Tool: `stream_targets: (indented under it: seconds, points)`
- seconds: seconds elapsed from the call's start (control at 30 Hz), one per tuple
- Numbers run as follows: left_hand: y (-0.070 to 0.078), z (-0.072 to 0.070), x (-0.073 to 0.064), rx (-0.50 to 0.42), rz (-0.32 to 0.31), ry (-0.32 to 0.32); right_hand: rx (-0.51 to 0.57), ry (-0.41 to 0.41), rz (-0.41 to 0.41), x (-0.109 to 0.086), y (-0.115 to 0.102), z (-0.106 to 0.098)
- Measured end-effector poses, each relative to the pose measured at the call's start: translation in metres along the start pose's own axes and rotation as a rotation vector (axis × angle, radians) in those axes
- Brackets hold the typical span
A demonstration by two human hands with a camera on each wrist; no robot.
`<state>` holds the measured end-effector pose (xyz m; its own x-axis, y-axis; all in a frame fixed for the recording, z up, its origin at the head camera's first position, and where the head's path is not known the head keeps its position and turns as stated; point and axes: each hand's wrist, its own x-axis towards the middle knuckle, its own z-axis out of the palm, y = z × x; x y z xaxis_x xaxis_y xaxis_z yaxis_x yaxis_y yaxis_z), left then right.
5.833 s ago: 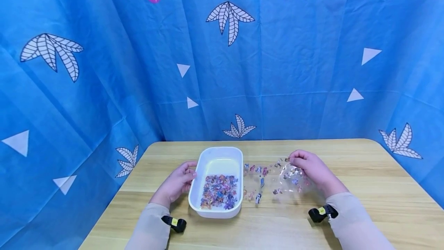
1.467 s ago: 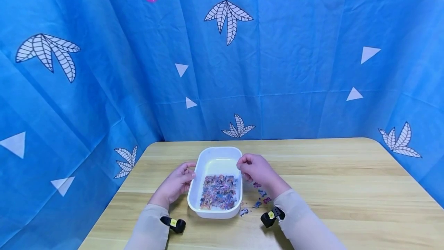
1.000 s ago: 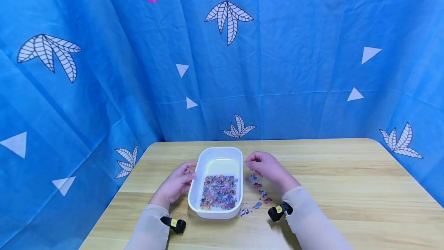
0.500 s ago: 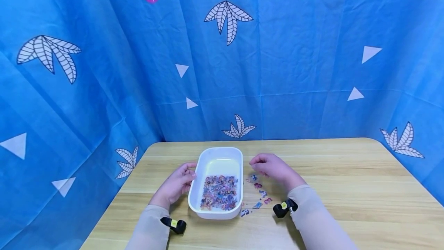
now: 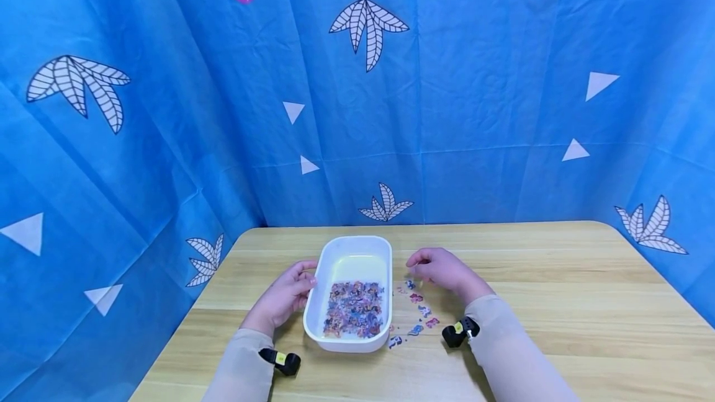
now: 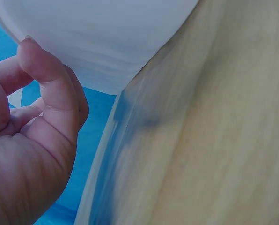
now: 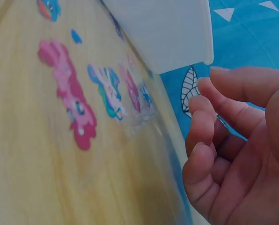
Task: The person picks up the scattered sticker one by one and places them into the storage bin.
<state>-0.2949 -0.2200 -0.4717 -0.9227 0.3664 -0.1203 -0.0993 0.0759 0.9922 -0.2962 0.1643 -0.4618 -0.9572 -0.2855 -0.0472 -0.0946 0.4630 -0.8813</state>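
My left hand (image 5: 287,293) grips the left side of a white plastic tub (image 5: 375,247), a fingertip at its rim in the left wrist view. Many small colourful cut-outs (image 5: 353,309) cover the near part of the tub's floor. To the tub's right, my right hand (image 5: 444,270) hovers over the table, fingers loosely bent and the thumb near the index fingertip. Nothing shows between them in the right wrist view. Below it lie several pony stickers, among them a pink pony (image 7: 71,93), a white pony with a multicoloured mane (image 7: 106,89) and a blue one (image 5: 416,330).
The wooden table (image 5: 558,315) extends to the right of my right arm. A blue patterned curtain (image 5: 475,92) hangs behind it and along both sides. A small black wrist camera (image 5: 287,363) sits on the left sleeve, another camera (image 5: 459,332) on the right.
The right hand came from the far right to the tub's rim, then drew back slightly right. Fewer stickers and clear plastic lie on the table than at first. The left hand and tub stay put.
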Motion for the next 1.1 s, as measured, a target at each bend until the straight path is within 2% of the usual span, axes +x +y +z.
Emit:
stream_targets:
  seconds: [0.23,0.43,0.7,1.1]
  points:
    - [0.0,0.001,0.001,-0.01,-0.009,0.015,-0.022,-0.031,0.012,0.0,0.003,0.002]
    - [0.0,0.001,0.001,-0.009,-0.007,0.005,-0.098,-0.01,0.005,0.0,0.009,0.006]
    - [-0.001,0.001,0.002,-0.008,-0.005,0.008,-0.116,0.003,-0.011,0.003,0.016,0.007]
    - [-0.001,0.001,0.0,-0.009,0.0,0.002,-0.247,-0.002,-0.001,0.005,0.014,0.012]
